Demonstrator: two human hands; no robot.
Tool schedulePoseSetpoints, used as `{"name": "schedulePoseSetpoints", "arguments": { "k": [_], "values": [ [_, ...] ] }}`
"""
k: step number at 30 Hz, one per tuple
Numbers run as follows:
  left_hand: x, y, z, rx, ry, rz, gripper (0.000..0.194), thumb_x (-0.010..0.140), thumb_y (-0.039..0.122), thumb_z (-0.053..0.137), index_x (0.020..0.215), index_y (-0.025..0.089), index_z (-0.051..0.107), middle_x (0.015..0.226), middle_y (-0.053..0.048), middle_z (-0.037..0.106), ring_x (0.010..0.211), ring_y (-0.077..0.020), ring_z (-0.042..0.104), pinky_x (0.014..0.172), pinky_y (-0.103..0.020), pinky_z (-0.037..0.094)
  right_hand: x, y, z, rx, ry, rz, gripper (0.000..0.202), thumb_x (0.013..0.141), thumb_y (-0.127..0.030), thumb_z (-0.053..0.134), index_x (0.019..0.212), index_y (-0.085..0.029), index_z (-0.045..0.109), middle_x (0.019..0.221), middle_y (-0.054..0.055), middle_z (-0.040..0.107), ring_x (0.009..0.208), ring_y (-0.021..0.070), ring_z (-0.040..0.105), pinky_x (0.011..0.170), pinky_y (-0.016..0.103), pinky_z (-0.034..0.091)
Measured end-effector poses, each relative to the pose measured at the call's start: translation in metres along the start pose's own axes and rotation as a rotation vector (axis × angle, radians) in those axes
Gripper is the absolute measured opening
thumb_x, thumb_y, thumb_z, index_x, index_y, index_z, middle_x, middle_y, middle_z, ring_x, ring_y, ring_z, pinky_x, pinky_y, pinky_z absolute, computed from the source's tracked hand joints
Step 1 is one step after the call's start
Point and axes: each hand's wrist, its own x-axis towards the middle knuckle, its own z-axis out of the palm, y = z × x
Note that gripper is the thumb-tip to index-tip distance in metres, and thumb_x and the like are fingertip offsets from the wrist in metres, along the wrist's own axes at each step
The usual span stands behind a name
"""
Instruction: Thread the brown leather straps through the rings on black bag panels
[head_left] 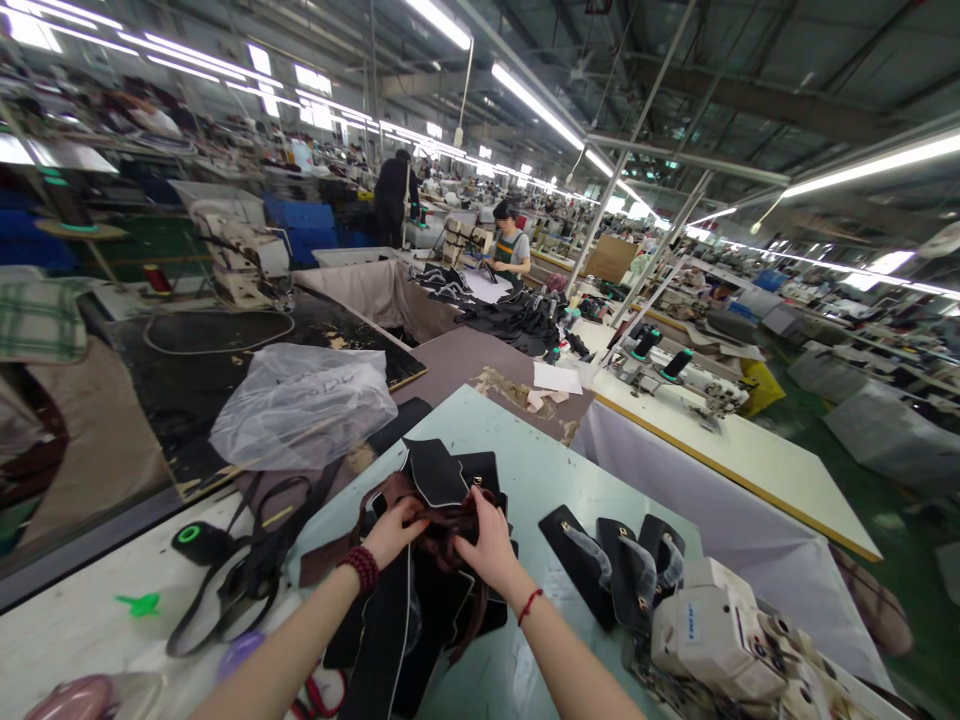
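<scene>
Both hands are on a heap of black bag pieces [431, 470] with pale edges, bunched up with dark brown lining fabric [439, 540]. My left hand [391, 535] is closed on the brown fabric at the heap's left side, thumb and fingers pressed together. On the right, my right hand [489, 540] grips the same fabric, its fingers bent over the upper edge and its thumb in front. A small gold clasp [478, 482] shows on a black piece near the right fingertips. Long black panels [375, 640] hang below the hands. Folds hide parts of the fingertips.
Black panels [577, 565] with wrapped handles lie to the right on the pale table [525, 430], near a sewing machine [720, 640]. To the left are a plastic bag [304, 405], black straps [251, 575] and a thread cone [202, 542]. A co-worker [511, 245] sits farther back.
</scene>
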Motion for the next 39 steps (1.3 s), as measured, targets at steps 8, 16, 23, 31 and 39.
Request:
{"name": "schedulePoseSetpoints", "arguments": {
  "k": [8, 16, 23, 31, 39],
  "values": [
    [0.020, -0.003, -0.003, 0.081, -0.011, -0.131, 0.046, 0.085, 0.045, 0.038, 0.106, 0.012, 0.063, 0.113, -0.017, 0.068, 0.111, -0.0313, 0.060, 0.100, -0.042, 0.042, -0.026, -0.005, 0.017, -0.253, 0.182, -0.114, 0.075, 0.080, -0.018, 0.055, 0.149, -0.025, 0.024, 0.144, 0.011, 0.038, 0.135, 0.0277, 0.032, 0.113, 0.051, 0.031],
    [0.023, -0.003, -0.016, 0.058, -0.148, -0.040, 0.039, 0.083, 0.043, 0.042, 0.104, 0.015, 0.060, 0.100, -0.009, 0.069, 0.097, -0.0248, 0.063, 0.092, -0.034, 0.045, -0.027, -0.013, -0.026, -0.029, 0.318, -0.025, 0.033, 0.094, -0.023, 0.038, 0.121, -0.020, 0.056, 0.109, 0.009, 0.060, 0.102, 0.0181, 0.057, 0.091, 0.034, 0.050],
    [0.012, -0.008, -0.005, 0.011, -0.218, -0.001, 0.036, 0.077, 0.032, 0.048, 0.109, 0.014, 0.050, 0.101, -0.011, 0.069, 0.089, -0.0244, 0.066, 0.077, -0.032, 0.051, -0.004, -0.050, 0.018, -0.215, -0.091, -0.302, 0.053, 0.084, -0.008, 0.041, 0.136, -0.013, 0.044, 0.130, 0.012, 0.056, 0.118, 0.0193, 0.053, 0.102, 0.033, 0.044],
    [-0.016, -0.014, 0.001, 0.087, -0.097, -0.023, 0.040, 0.076, 0.018, 0.047, 0.116, 0.014, 0.040, 0.113, -0.014, 0.068, 0.106, -0.0199, 0.064, 0.094, -0.029, 0.046, 0.047, -0.035, 0.054, -0.518, -0.129, -0.442, 0.030, 0.093, -0.022, 0.041, 0.120, -0.021, 0.055, 0.116, 0.008, 0.059, 0.110, 0.0213, 0.050, 0.098, 0.038, 0.041],
    [-0.028, -0.011, 0.003, 0.507, -0.032, -0.190, 0.024, 0.067, 0.023, 0.059, 0.090, 0.017, 0.061, 0.082, -0.007, 0.071, 0.083, -0.0280, 0.066, 0.078, -0.039, 0.043, 0.066, -0.019, 0.074, -0.641, -0.158, -0.461, 0.026, 0.093, -0.027, 0.043, 0.101, -0.022, 0.067, 0.111, 0.009, 0.055, 0.115, 0.0253, 0.042, 0.108, 0.047, 0.028]
  ]
}}
